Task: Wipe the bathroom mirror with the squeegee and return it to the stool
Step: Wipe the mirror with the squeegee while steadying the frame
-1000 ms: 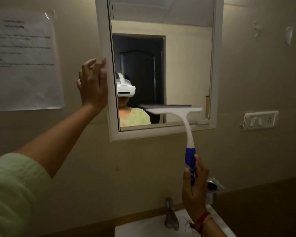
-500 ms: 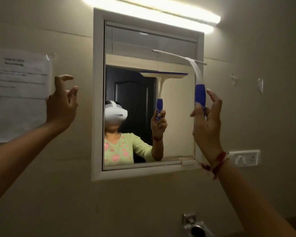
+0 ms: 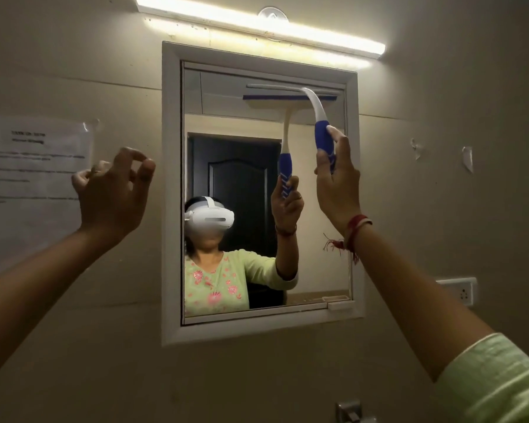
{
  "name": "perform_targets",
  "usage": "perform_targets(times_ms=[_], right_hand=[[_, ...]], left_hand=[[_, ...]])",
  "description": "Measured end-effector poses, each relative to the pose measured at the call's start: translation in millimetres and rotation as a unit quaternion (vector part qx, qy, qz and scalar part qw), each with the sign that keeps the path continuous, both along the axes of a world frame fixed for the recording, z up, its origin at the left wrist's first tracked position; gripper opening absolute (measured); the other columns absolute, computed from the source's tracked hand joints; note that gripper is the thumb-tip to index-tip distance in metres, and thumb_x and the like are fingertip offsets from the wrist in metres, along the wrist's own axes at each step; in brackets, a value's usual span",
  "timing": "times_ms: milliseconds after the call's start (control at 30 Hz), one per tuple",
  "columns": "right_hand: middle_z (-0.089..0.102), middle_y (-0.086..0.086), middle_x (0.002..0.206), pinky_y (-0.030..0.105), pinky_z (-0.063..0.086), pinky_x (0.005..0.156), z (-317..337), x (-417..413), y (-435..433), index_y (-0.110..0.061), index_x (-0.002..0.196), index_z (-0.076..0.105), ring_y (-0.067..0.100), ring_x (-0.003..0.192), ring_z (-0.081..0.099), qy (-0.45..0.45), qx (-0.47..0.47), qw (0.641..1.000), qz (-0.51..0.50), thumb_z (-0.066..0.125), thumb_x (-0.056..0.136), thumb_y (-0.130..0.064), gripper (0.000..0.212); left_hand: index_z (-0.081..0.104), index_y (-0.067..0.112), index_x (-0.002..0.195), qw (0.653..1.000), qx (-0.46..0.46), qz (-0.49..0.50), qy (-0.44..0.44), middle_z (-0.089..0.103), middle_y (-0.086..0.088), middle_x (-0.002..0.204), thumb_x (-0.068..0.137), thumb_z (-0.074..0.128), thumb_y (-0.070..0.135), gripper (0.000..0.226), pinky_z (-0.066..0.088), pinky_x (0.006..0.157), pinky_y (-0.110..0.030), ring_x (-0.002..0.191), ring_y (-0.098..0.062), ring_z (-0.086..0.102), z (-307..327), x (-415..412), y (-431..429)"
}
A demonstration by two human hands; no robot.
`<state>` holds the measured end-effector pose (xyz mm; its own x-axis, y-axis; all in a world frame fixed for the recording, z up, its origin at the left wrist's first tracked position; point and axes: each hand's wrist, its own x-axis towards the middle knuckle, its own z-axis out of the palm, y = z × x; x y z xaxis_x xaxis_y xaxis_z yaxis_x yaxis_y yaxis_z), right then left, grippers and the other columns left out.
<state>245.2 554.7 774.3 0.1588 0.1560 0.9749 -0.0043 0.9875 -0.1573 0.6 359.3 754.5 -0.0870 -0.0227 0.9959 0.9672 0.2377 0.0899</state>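
The white-framed bathroom mirror [image 3: 318, 239] hangs on the wall straight ahead. A squeegee [image 3: 316, 109] with a white neck and blue grip has its blade flat against the glass near the mirror's top right. My right hand [image 3: 336, 181] grips the blue handle from below. My left hand [image 3: 113, 193] is raised in the air left of the mirror frame, fingers loosely curled, holding nothing. The stool is out of view.
A lit tube light [image 3: 257, 25] runs above the mirror. A paper notice [image 3: 31, 184] is taped to the wall at left. A switch socket [image 3: 461, 290] sits at lower right, and a metal fitting [image 3: 350, 412] pokes up at the bottom edge.
My right hand has carried the squeegee from the mirror's bottom up to its top edge. My left hand came off the mirror frame and now hangs free. The view tilted upward.
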Motion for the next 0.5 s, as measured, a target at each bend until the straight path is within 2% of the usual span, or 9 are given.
perform_targets(times_ms=[67,133,200,333,500], right_hand=[[0.054,0.012,0.126,0.0,0.043,0.064,4,0,5,-0.01,0.133,0.036,0.007,0.089,0.054,-0.001,0.0,1.0,-0.01,0.045,0.094,-0.021,0.041],[0.054,0.013,0.127,-0.004,0.041,0.066,9,0,9,-0.01,0.133,0.036,0.008,0.093,0.053,0.003,-0.006,1.0,-0.015,0.046,0.094,-0.02,0.041],[0.054,0.013,0.127,-0.005,0.04,0.067,13,-1,10,-0.009,0.132,0.037,0.01,0.096,0.053,0.012,-0.007,1.0,-0.017,0.046,0.094,-0.018,0.04],[0.055,0.013,0.127,-0.005,0.04,0.069,18,-4,12,-0.009,0.13,0.04,0.02,0.104,0.057,0.021,-0.009,1.0,-0.011,0.047,0.094,-0.018,0.038],[0.056,0.013,0.127,0.01,0.043,0.081,12,-5,13,-0.007,0.131,0.04,0.025,0.107,0.058,0.017,0.007,0.999,-0.035,0.045,0.094,-0.019,0.038]], left_hand=[[0.046,0.011,0.119,0.998,-0.05,0.038,0.02,0.057,-0.019,0.099,0.084,0.008,0.071,0.079,0.031,0.089,-0.052,0.096,-0.036,0.049,-3,-4,0],[0.038,0.011,0.131,0.992,-0.106,0.064,0.028,0.047,-0.02,0.125,0.081,0.009,0.073,0.085,0.027,0.095,-0.057,0.116,-0.037,0.04,-7,-10,3],[0.028,0.013,0.139,0.983,-0.162,0.077,0.037,0.034,-0.016,0.142,0.078,0.01,0.076,0.09,0.018,0.102,-0.061,0.132,-0.034,0.026,-12,-12,7],[0.018,0.016,0.145,0.969,-0.223,0.09,0.061,0.022,-0.008,0.152,0.079,0.008,0.074,0.088,0.003,0.107,-0.06,0.14,-0.025,0.012,-26,-21,14],[0.022,0.017,0.144,0.968,-0.227,0.073,0.081,0.029,-0.007,0.149,0.082,0.024,0.061,0.076,0.006,0.107,-0.061,0.14,-0.024,0.016,-29,-27,10]])
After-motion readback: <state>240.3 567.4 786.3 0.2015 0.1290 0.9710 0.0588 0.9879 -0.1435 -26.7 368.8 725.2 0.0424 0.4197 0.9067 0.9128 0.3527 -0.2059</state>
